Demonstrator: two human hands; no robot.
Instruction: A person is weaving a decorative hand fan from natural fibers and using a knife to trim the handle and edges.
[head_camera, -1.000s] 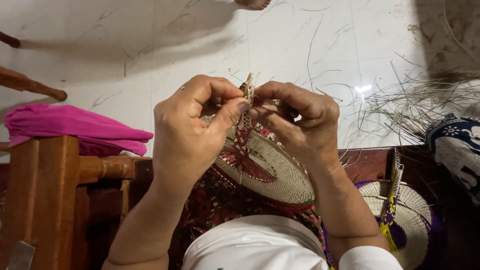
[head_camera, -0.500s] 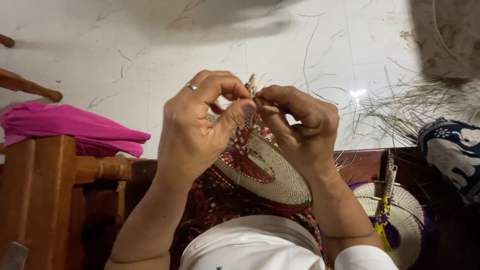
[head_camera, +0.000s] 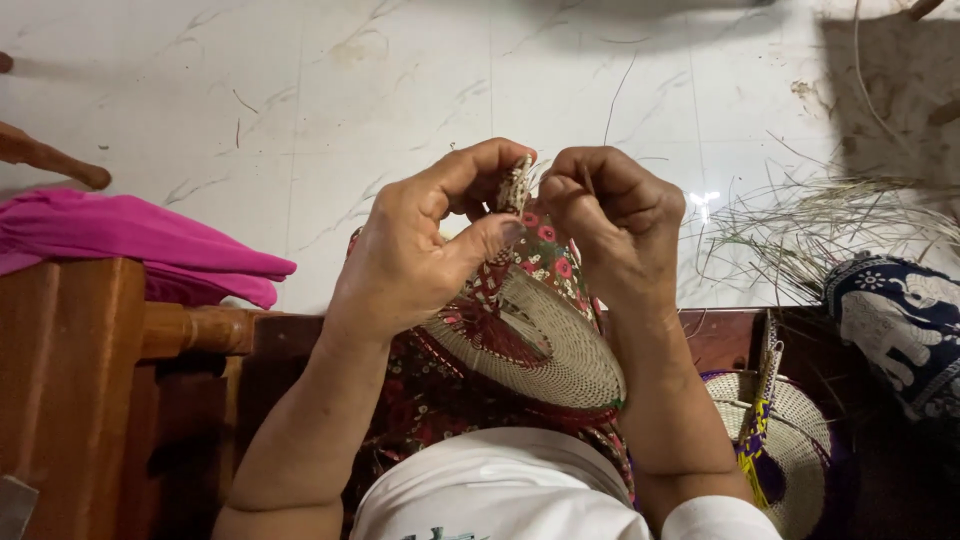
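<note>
A round woven fan (head_camera: 545, 345) of pale straw with a dark red pattern rests on my lap over floral cloth (head_camera: 548, 250). Its narrow woven handle (head_camera: 514, 186) sticks up between my two hands. My left hand (head_camera: 415, 255) pinches the handle with thumb and forefinger from the left. My right hand (head_camera: 615, 225) is curled against the handle from the right, its fingers closed on the handle and a thin straw strand.
Loose straw stalks (head_camera: 800, 225) lie scattered on the white tiled floor (head_camera: 350, 90) at the right. A pink cloth (head_camera: 140, 240) drapes over a wooden chair frame (head_camera: 90, 340) at the left. A second woven fan with purple and yellow (head_camera: 775, 450) and a blue patterned fabric (head_camera: 895, 320) lie at the lower right.
Both hands have shifted slightly up and right along the handle. My right hand has curled tighter. The floral cloth behind the handle now shows more.
</note>
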